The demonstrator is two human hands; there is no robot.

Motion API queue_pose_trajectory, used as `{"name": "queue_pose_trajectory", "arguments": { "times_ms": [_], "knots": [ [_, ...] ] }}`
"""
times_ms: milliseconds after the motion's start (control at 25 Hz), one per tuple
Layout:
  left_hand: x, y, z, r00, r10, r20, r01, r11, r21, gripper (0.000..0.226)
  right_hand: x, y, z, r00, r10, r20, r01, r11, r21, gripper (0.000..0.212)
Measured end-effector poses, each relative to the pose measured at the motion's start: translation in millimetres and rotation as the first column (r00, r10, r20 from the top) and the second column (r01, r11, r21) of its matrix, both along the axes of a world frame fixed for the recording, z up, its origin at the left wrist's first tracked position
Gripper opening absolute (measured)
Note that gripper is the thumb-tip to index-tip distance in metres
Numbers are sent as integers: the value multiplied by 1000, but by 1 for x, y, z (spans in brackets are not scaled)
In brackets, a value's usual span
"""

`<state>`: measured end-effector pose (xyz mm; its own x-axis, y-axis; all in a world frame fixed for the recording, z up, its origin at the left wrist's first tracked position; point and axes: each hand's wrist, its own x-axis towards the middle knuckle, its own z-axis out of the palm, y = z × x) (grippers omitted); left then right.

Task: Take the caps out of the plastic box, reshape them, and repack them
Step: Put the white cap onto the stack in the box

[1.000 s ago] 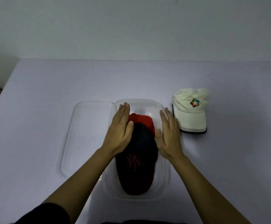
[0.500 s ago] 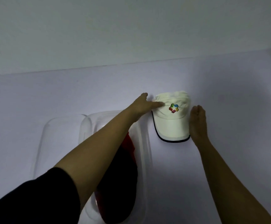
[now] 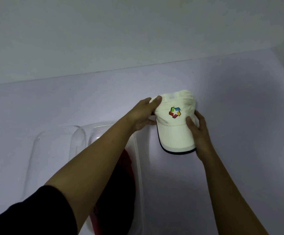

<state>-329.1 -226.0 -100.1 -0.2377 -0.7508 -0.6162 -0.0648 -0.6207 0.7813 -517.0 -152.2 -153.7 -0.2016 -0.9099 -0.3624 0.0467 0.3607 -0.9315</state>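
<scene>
Gripping the white cap point(image 3: 175, 131) from both sides, the left hand point(image 3: 143, 112) pinches the crown's 9 o'clock edge, thumb on top, and the right hand point(image 3: 199, 133) curls round the 3 o'clock side. The cap is at 2 o'clock from the plastic box point(image 3: 138, 167). I cannot tell whether it is lifted. Squeezing hard may crease the soft crown. The left forearm, crossing the box, may knock its rim or snag the dark cap point(image 3: 121, 192) inside.

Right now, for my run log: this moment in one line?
left hand: grips white cap crown | right hand: grips its side | plastic box: red cap, dark cap inside
</scene>
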Motion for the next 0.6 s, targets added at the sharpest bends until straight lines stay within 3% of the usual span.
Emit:
{"name": "queue_pose_trajectory", "arguments": {
  "times_ms": [120,240,320,440,600],
  "knots": [
    [3,6,23,999,-35,3,35,999,-21,42,4,7,11,965,93,246,-89,996,-29,67],
    [16,16,48,999,-47,6,47,998,-50,39,18,14,31,904,214,371,-147,969,-199,53],
    [31,27,63,996,-88,4,88,996,-27,51,32,18,48,891,225,394,-142,963,-228,47],
    [52,44,72,985,-120,-123,128,990,53,73,52,22,69,889,193,416,-121,974,-193,55],
    [96,67,84,968,-93,-234,84,995,-50,92,87,36,102,909,262,324,-166,941,-296,53]
  ]
}}
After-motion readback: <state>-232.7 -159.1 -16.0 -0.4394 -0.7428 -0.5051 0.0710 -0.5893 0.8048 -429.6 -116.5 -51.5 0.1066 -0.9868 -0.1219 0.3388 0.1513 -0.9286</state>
